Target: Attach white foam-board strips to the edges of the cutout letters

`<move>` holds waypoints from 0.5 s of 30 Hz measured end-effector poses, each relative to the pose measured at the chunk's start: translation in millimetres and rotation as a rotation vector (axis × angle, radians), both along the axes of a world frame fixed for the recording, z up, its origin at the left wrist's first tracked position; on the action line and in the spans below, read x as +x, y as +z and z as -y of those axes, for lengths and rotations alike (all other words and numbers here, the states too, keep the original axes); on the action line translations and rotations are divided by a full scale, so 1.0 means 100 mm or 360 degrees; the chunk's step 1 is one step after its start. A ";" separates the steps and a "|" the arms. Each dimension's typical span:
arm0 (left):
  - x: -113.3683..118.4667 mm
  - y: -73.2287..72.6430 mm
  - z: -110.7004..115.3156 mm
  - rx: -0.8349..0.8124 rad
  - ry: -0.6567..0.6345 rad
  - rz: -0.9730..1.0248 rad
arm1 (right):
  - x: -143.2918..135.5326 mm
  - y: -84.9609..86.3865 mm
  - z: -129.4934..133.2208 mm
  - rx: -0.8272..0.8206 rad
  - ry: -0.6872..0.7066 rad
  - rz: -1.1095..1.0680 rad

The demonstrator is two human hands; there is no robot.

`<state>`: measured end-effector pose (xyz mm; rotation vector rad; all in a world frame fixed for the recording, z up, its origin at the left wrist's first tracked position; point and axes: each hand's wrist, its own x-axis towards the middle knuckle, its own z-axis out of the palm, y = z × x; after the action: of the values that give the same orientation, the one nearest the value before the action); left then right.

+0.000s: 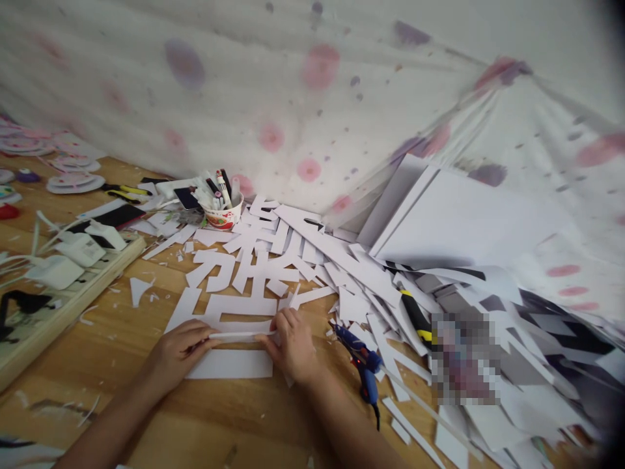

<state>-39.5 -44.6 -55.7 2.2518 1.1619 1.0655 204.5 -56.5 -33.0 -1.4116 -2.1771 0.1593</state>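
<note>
White card strip, spanning the gap between the hands, its ends pinched by the left hand and right hand; probably light, stiffish, prone to creasing mid-span, so best held near both ends. Nearer: white card rectangle. Beyond: cut-out characters. Rightward: blue glue gun.

Person, two bare hands. Left hand: bare, slim fingers, narrow wrist. Right hand: also bare, back of it broad and rounded, knuckles visible, fingers short-looking from this angle. Left forearm and right forearm: uncovered, smooth outline, widening from wrist toward the bottom edge, cut off there. Fingernail detail too small and soft to tell.
</note>
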 end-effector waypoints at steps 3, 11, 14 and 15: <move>-0.01 0.00 0.00 0.0005 -0.0001 -0.0022 | 0.00 -0.02 0.00 0.0012 -0.0001 -0.0007; -0.03 -0.05 0.00 0.0016 0.0053 -0.0022 | -0.01 -0.05 -0.01 0.0044 -0.0017 0.0002; -0.02 -0.06 0.00 0.0067 0.0059 -0.0018 | -0.01 -0.05 -0.01 0.0051 -0.0013 -0.0007; -0.02 -0.06 0.00 0.0088 0.0054 -0.0022 | -0.01 -0.05 0.00 0.0055 -0.0016 -0.0013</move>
<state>-41.8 -44.8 -61.5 2.2923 1.1940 1.1098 203.9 -56.2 -37.9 -1.4004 -2.1552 0.1231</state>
